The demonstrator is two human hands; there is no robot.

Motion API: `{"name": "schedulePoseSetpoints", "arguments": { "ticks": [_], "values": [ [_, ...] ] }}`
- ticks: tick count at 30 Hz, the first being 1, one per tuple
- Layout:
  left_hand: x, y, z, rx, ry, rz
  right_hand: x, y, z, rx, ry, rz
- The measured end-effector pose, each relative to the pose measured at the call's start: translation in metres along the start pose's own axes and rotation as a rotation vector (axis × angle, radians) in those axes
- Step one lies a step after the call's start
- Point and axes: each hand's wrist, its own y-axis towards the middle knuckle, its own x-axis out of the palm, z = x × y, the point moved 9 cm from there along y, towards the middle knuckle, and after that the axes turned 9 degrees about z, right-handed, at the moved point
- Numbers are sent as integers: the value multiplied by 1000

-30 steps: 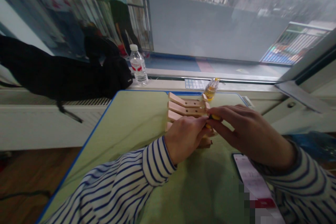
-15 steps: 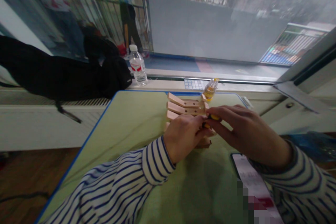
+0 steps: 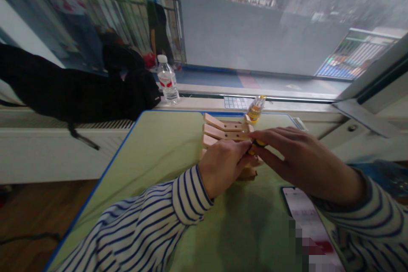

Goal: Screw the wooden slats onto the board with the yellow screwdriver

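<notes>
On the green table stands a pale wooden slatted assembly (image 3: 219, 131), its angled slats drilled with small dark holes. My right hand (image 3: 296, 157) pinches a small yellow-and-black tool (image 3: 260, 142) between thumb and fingertips, at the assembly's right side. Close against it, my left hand (image 3: 223, 163) is closed over the front slats, fingertips at a second yellow-and-black part (image 3: 251, 150). Whether both parts belong to one tool I cannot tell. The left fingers hide what they grip, along with the middle of the assembly.
A phone (image 3: 306, 212) lies on the green table (image 3: 153, 148) below my right wrist. Behind the assembly stands a small bottle with yellow contents (image 3: 255, 109). A water bottle (image 3: 168, 80) and a black bag (image 3: 95, 93) are by the window sill. People show through the glass.
My right hand has shifted slightly, and the yellow-and-black tool in it looks a little turned. My left hand and the wooden assembly stay nearly where they were.
</notes>
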Motion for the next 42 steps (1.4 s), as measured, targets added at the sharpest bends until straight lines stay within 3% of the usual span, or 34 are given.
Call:
{"name": "schedulePoseSetpoints", "arguments": {
  "ticks": [12,25,42],
  "values": [
    [6,2,4,-7,-20,-57,-2,-3,5,31,-25,32],
    [-2,6,6,-8,-39,2,-4,-3,6,50,-13,60],
    [5,-4,-15,-77,-11,-60,-3,3,-5,-7,98,3]
  ]
}}
